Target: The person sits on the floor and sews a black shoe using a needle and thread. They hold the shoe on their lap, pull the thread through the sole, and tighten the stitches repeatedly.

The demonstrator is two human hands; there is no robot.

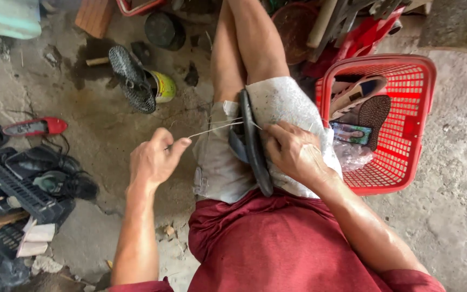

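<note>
Black sandal (255,146) edge-up on lap, pinned by right hand (293,154); left hand (155,159) pinching taut thread (212,130). Probably light, flexible rubber (grip along sole edge). Red basket (406,108) beside.

Count, head view, one frame.

- Hands: 2 — left hand (155,159), right hand (293,151).
- Taut pale thread (214,128): 1, seemingly two strands.
- Black sandal (252,140) held edge-up between knees: 1.
- Red plastic basket (412,116): 1; inside, 2 soles seen — white sandal (355,92), brown sole (375,112); also 1 printed card (351,133), 1 clear plastic bag (351,156).
- Red flat shoe (36,127): 1.
- Yellow-green can (161,86): 1.
- Black mesh sole (131,78): 1.
- Dark round pot (163,30): 1.
- Black crate (17,189): 1.
- Dark shoes (55,173) piled at left: at least 3, exact number not resolvable.
</note>
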